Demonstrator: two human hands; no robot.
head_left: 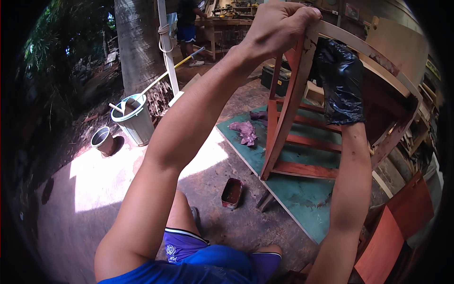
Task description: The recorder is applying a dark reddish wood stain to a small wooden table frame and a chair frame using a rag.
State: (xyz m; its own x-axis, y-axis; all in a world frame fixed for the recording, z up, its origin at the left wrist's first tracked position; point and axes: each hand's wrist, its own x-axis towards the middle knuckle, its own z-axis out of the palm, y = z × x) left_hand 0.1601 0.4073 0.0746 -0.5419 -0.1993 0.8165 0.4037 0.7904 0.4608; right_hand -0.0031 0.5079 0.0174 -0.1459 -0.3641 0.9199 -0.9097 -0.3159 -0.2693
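At the upper middle, my left hand (288, 31) is closed on the top corner of a wooden chair-like frame (290, 111), partly stained reddish brown, standing on a green board (241, 142). Just right of that corner, inside the frame's upper part, is my right hand (339, 83), wrapped in a crumpled black plastic bag that hides its fingers. Whether it holds anything I cannot make out. Red slats cross the frame's lower part. A pink rag (242, 132) lies on the board left of the frame, near a darker crumpled cloth (259, 116).
A red-rimmed tin of brown liquid (232, 193) is on the floor. Left are a bucket with poles (132, 128), a small pot (102, 142), a white post (166, 47) and a tree. Reddish panels (388, 232) lean lower right. Another person (186, 28) stands behind by a cluttered workbench.
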